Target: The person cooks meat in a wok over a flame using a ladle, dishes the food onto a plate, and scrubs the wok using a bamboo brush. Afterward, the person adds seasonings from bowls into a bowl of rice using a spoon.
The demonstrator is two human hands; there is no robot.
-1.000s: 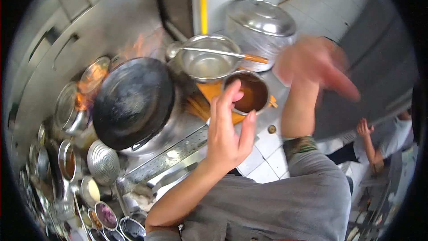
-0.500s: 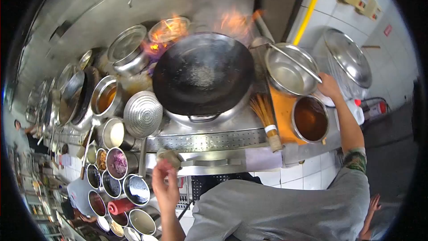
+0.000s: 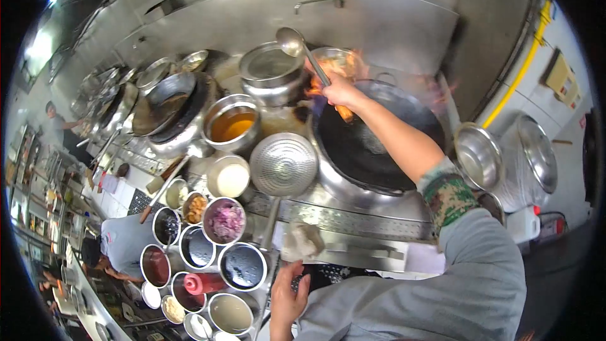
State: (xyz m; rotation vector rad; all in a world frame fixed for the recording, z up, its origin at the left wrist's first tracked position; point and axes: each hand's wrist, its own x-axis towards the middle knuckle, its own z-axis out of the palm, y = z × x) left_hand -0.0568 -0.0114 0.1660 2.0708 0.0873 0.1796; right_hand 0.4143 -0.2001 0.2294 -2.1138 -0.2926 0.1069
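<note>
My right hand (image 3: 344, 95) is wrapped round the handle of a steel ladle (image 3: 290, 42), holding it over the far left part of a large black wok (image 3: 372, 142). The ladle's bowl hangs near a lidded pot (image 3: 271, 66). Below, by the counter's front edge, my left hand (image 3: 288, 297) has its thumb and fingers apart with nothing between them. Just beyond it lies a crumpled cloth (image 3: 302, 242). A perforated strainer (image 3: 283, 164) rests left of the wok.
Flames (image 3: 334, 66) rise behind the wok. Left are a pot of amber liquid (image 3: 232, 127), bowls of chopped purple onion (image 3: 225, 220) and other ingredients, and a red bottle (image 3: 203, 283). Steel basins (image 3: 478, 155) stand right. Another person (image 3: 129, 246) is at the lower left.
The view has swung left. My right hand has taken hold of the ladle and carried it from the steel basin across the wok. My left hand has come down to the counter's front edge.
</note>
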